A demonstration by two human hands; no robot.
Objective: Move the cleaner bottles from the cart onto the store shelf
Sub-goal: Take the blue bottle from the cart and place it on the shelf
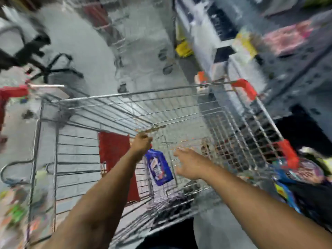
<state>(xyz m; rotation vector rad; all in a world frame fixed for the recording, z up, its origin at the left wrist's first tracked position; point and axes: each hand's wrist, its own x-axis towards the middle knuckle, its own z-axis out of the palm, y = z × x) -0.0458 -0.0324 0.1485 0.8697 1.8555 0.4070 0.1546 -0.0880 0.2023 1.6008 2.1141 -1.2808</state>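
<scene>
A wire shopping cart (125, 95) with red corner guards fills the middle of the blurred head view. Inside it, my left hand (141, 143) is closed around the top of a blue cleaner bottle (159, 168) with a red cap, and the bottle hangs tilted below my fist. To its right my right hand (190, 164) reaches into the cart with fingers spread, apart from the bottle and holding nothing. The store shelf (287, 72) runs along the right side of the cart.
A red flap (115, 151) lies against the cart's inner wall left of the bottle. Another cart (115, 33) stands farther up the aisle. A black office chair (45, 65) is at the left. Coloured packages (305, 173) sit low on the right.
</scene>
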